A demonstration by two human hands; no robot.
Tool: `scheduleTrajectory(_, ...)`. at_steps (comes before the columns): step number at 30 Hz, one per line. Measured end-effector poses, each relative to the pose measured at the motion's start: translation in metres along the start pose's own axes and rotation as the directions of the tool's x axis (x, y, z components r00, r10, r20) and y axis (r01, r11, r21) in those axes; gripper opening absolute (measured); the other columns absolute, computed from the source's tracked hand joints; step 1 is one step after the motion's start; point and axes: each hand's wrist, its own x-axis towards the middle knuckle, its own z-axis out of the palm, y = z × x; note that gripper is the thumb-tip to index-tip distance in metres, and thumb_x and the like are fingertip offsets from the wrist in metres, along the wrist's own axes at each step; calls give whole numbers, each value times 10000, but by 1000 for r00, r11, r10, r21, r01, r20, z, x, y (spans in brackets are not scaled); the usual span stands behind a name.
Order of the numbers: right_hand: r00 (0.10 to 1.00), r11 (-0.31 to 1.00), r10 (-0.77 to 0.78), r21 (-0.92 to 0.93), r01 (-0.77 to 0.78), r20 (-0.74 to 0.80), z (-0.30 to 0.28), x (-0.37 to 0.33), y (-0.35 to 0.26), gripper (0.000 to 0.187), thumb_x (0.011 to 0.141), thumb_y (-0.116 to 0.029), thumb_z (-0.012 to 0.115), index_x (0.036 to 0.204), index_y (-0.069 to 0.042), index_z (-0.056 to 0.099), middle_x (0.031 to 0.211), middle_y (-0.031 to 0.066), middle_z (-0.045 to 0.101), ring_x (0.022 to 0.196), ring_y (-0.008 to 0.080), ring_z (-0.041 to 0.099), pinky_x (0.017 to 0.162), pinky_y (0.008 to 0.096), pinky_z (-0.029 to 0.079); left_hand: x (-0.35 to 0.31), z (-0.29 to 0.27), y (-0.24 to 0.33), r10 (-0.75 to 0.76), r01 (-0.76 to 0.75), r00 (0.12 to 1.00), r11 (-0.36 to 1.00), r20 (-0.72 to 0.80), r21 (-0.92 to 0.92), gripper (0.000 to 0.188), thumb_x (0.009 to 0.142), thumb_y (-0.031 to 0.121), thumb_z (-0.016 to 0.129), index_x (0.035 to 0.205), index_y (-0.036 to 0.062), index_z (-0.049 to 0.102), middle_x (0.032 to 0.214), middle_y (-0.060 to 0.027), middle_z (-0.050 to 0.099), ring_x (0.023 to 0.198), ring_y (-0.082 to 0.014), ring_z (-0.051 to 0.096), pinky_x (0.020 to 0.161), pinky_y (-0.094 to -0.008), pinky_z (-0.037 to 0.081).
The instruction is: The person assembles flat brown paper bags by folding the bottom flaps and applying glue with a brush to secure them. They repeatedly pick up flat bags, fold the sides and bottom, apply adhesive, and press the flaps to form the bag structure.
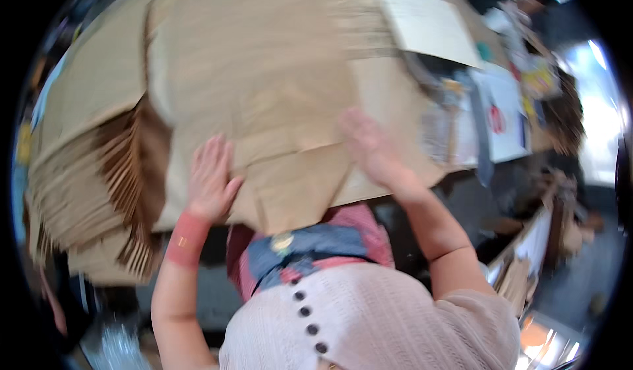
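A large brown paper bag (264,60) lies flat in front of me, its folded bottom flap (300,179) pointing toward my waist. My left hand (214,175) rests palm down at the flap's left side, fingers stretched out, a red band around the wrist. On the other side my right hand (372,146) lies by the bag's right edge with its fingers extended, blurred by motion. Neither hand holds anything. Left of the bag rises a thick stack of folded brown paper bags (72,179), its pleated edges fanned out.
At the right lie a cream sheet (428,24), a white paper with a red mark (501,116) and a grey strip (483,132). Below them on the right, cardboard pieces (521,277) stand in a container. Clear plastic (119,347) shows at the lower left.
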Motion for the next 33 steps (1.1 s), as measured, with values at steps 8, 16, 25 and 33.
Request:
scheduleTrajectory(8, 517, 820, 315, -46, -571, -796, -195, -61, 76, 100, 812, -97, 635, 881, -68, 702, 863, 154, 661, 805, 323, 636, 713, 377, 503, -9, 2, -9, -10, 8, 1000, 996, 19, 94, 714, 854, 305, 534, 1452, -5, 296, 1528, -212, 246, 1423, -361, 213, 1174, -474, 137)
scheduleTrajectory(16, 184, 249, 821, 48, -967, -541, -254, -179, 216, 571, 651, -413, 811, 955, 53, 679, 879, 183, 700, 820, 289, 688, 744, 385, 529, -11, 10, -10, 5, -7, 1000, 997, 17, 78, 705, 852, 292, 532, 1446, -10, 304, 1528, -210, 248, 1422, -359, 214, 1174, -479, 137)
scheduleTrajectory(25, 339, 881, 362, 200, -429, -868, -267, -197, 101, 283, 895, -55, 593, 1161, 38, 621, 1027, 82, 680, 887, 177, 626, 802, 295, 517, -3, -5, -3, -62, 62, 998, 996, -3, 61, 652, 870, 343, 581, 1407, 23, 394, 1477, -188, 360, 1385, -336, 301, 1149, -475, 195)
scheduleTrajectory(33, 943, 886, 331, 354, -300, -28, -104, -10, -49, 255, 830, -6, 647, 1084, -17, 625, 906, 13, 627, 801, 78, 552, 718, 219, 455, -52, 17, -12, -220, 214, 936, 975, -274, -53, 581, 873, 244, 589, 1344, -54, 424, 1415, -219, 423, 1313, -366, 398, 1113, -459, 293)
